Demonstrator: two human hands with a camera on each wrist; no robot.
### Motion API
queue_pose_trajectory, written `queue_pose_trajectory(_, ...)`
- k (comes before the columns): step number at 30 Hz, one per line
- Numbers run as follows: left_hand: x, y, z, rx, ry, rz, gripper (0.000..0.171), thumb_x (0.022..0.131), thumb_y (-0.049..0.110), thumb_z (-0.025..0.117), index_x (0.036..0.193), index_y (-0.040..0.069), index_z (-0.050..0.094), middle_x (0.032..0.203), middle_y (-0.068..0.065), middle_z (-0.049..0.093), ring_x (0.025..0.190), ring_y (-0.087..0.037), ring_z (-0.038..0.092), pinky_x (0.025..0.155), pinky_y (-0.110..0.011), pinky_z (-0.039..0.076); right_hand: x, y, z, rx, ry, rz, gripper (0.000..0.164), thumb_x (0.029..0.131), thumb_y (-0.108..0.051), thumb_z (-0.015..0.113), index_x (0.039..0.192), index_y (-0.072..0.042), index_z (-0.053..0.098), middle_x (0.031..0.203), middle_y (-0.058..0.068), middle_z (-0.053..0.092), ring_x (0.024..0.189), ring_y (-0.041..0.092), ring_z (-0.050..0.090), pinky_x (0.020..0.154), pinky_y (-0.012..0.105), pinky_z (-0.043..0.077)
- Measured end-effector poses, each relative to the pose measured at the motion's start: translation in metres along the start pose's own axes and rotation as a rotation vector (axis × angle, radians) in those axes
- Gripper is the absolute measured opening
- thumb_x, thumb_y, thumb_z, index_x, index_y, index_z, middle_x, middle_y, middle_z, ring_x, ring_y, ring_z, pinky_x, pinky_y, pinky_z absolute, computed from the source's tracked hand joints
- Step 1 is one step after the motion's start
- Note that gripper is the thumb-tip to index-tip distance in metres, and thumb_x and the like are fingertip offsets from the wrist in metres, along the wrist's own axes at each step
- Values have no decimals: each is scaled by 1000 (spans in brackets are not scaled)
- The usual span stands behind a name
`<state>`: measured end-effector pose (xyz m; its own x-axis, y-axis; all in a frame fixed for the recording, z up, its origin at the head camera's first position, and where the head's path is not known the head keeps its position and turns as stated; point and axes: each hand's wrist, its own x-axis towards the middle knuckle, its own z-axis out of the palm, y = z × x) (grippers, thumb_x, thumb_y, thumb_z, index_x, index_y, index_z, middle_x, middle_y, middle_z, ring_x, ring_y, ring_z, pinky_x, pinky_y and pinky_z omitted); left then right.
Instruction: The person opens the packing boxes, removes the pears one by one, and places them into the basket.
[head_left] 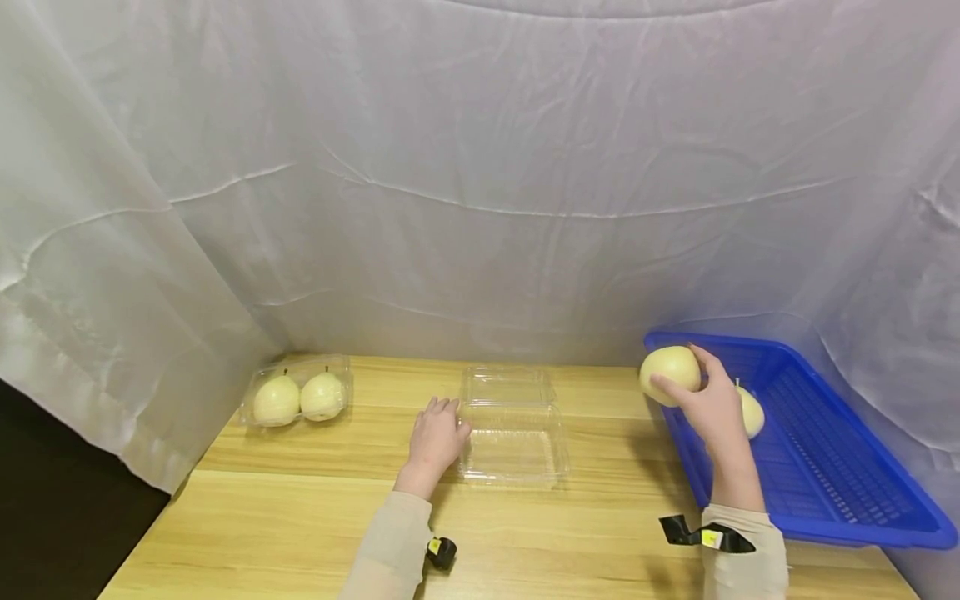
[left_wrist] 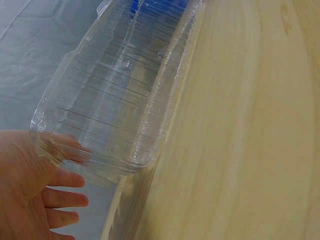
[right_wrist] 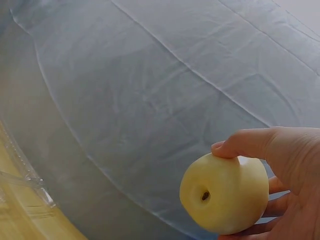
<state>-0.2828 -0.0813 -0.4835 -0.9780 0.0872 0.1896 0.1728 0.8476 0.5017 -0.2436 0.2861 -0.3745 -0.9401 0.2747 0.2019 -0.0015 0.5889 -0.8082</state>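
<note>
My right hand [head_left: 716,406] grips a pale yellow pear [head_left: 670,374] above the left rim of the blue basket [head_left: 840,467]. In the right wrist view the thumb lies on top of the pear [right_wrist: 222,194] and the fingers wrap its far side. Another pear [head_left: 752,412] sits in the basket, partly hidden behind my hand. At the left side of an open clear plastic clamshell box [head_left: 513,454], my left hand [head_left: 437,435] rests with its thumb at the box's edge. The left wrist view shows its fingers extended beside the clear box [left_wrist: 115,95].
A closed clear box [head_left: 251,408] holding two pears stands at the table's far left. Grey curtain [head_left: 480,208] hangs behind and at both sides of the wooden table [head_left: 525,533]. The raised lid [head_left: 506,386] of the open box lies toward the curtain.
</note>
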Motion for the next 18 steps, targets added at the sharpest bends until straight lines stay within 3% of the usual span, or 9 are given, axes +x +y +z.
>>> queue_pose_trajectory(7, 0, -1, 0, -2, 1, 2, 50, 93, 28, 59, 134, 0, 55, 142, -21, 53, 141, -42, 38, 116, -60, 29, 1, -1, -8, -41, 29, 7, 89, 86, -44, 69, 155, -12, 22, 151, 26, 38, 122, 43, 51, 72, 23, 42)
queue_pose_trajectory(18, 1, -5, 1, -1, 8, 4, 50, 93, 28, 60, 134, -1, 55, 141, -22, 53, 140, -42, 38, 116, -60, 29, 9, -3, -34, -169, 82, -2, 91, 86, -49, 67, 155, -11, 23, 146, 32, 41, 120, 49, 49, 82, 53, 46)
